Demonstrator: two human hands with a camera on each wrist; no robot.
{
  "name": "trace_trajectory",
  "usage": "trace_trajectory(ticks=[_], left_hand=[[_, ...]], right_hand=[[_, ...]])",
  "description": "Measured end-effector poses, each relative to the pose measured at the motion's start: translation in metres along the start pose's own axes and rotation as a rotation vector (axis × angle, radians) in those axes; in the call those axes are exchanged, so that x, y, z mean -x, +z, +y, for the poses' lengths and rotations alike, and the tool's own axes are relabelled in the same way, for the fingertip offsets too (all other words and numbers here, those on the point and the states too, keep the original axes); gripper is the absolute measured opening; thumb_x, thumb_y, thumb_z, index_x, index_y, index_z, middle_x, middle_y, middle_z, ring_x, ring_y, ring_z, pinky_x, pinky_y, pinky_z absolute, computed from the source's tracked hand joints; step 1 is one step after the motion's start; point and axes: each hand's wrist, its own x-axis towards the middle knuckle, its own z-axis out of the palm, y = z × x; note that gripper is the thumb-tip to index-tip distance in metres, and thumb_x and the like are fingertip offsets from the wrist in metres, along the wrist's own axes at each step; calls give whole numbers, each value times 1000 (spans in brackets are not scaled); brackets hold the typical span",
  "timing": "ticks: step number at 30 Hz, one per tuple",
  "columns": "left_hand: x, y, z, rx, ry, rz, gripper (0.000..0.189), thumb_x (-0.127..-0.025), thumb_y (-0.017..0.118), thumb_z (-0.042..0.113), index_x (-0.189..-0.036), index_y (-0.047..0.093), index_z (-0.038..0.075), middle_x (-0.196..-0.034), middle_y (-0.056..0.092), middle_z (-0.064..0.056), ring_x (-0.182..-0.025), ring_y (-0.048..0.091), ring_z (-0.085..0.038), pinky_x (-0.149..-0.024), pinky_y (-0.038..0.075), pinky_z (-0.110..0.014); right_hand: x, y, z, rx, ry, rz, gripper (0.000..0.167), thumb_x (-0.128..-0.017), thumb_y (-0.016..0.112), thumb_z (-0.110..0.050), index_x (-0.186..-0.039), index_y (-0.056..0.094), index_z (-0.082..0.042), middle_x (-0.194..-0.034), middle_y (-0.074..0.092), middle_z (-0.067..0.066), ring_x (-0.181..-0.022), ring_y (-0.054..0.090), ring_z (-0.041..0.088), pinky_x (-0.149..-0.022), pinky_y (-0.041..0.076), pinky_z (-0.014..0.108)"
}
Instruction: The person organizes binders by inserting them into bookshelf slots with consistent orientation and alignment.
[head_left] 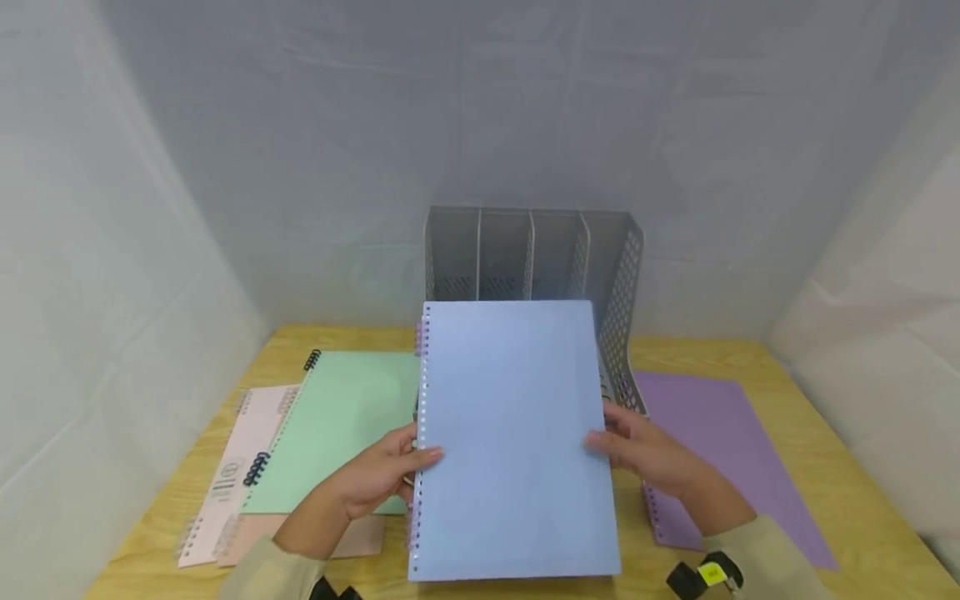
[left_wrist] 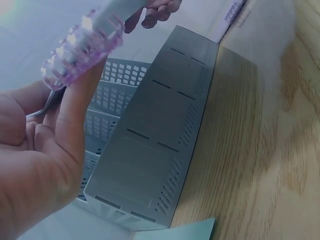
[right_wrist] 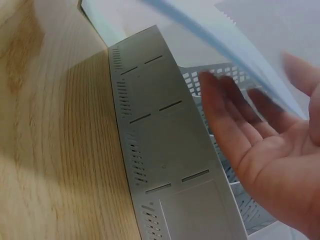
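Observation:
A blue spiral notebook (head_left: 510, 433) is held up above the table by both hands, cover facing me. My left hand (head_left: 378, 471) grips its bound left edge, thumb on the cover and fingers behind. In the left wrist view, the clear purple binding coil (left_wrist: 82, 55) crosses that hand. At the opposite edge, my right hand (head_left: 652, 454) holds the notebook with its thumb in front and fingers behind. Behind the notebook stands a grey file rack (head_left: 506, 242) with several upright slots, its lower front hidden in the head view.
On the left of the wooden table (head_left: 150, 542), a green spiral notebook (head_left: 345, 425) overlaps pink notebooks (head_left: 251, 450). A purple notebook (head_left: 720, 450) lies right of the rack. Pale sheeting (head_left: 300, 150) hangs behind and at both sides.

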Motion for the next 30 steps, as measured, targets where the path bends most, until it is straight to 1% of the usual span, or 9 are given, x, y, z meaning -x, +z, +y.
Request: trace_trajectory(ticks=[2, 4, 6, 9, 12, 15, 18, 22, 30], left_hand=[[1, -1, 1, -18, 7, 29, 53, -105, 45, 19, -150, 26, 0, -117, 68, -13, -89, 71, -26, -70, 59, -42], [2, -2, 1, -37, 15, 58, 53, -104, 46, 20, -150, 27, 0, -118, 68, -13, -88, 71, -25, -68, 59, -40], [4, -4, 2, -52, 12, 83, 53, -104, 46, 21, -149, 28, 0, -117, 68, -13, -87, 71, -25, -66, 59, -37], [6, -5, 2, -54, -1, 101, 54, -104, 47, 22, -149, 28, 0, -117, 68, -13, -87, 71, -24, -66, 59, -35], [9, -7, 3, -52, -14, 115, 54, -104, 48, 22, -149, 28, 0, -117, 69, -12, -88, 71, -24, -67, 59, -36], [11, -8, 6, -56, -9, 121, 54, -104, 47, 22, -149, 27, 0, -117, 69, -12, -90, 71, -25, -70, 59, -40], [13, -9, 9, -69, 12, 121, 55, -104, 46, 21, -150, 25, -1, -117, 68, -13, -91, 71, -26, -72, 59, -42], [15, -9, 13, -79, 26, 127, 57, -104, 46, 21, -150, 23, -4, -115, 69, -13, -91, 71, -25, -73, 59, -43], [19, -11, 14, -122, -1, 153, 57, -104, 46, 22, -151, 22, -1, -116, 69, -11, -91, 71, -26, -73, 59, -44]], right_hand=[[-2, 0, -1, -9, 23, 78, 65, -106, 38, -36, -151, 17, 6, -140, 41, 35, -120, 54, 36, -97, 49, 41], [-4, 0, -2, -23, 15, 189, 65, -107, 32, -40, -146, 25, 10, -135, 47, 33, -115, 59, 29, -97, 50, 37], [-6, 0, -1, 0, -27, 322, 57, -107, 34, -37, -138, 39, 11, -123, 58, 29, -104, 64, 23, -92, 53, 32], [-6, 0, -1, 178, -78, 495, 47, -105, 44, -30, -130, 49, 9, -119, 62, 25, -104, 64, 24, -92, 52, 33], [-4, -4, 0, 396, -77, 581, 48, -102, 52, -30, -134, 49, 6, -131, 56, 25, -120, 54, 36, -102, 45, 45], [-5, -11, 1, 517, -39, 568, 61, -100, 54, -34, -143, 38, 5, -146, 40, 28, -134, 36, 46, -108, 31, 60], [-8, -19, 3, 576, 8, 545, 72, -99, 55, -37, -148, 26, 7, -150, 27, 32, -136, 26, 51, -108, 25, 65], [-13, -27, 8, 574, 51, 497, 86, -97, 57, -41, -151, 12, 8, -153, 17, 34, -138, 20, 52, -109, 21, 65], [-21, -32, 29, 530, 116, 413, 102, -94, 58, -50, -151, -4, 8, -155, 3, 34, -140, 11, 53, -110, 15, 66]])
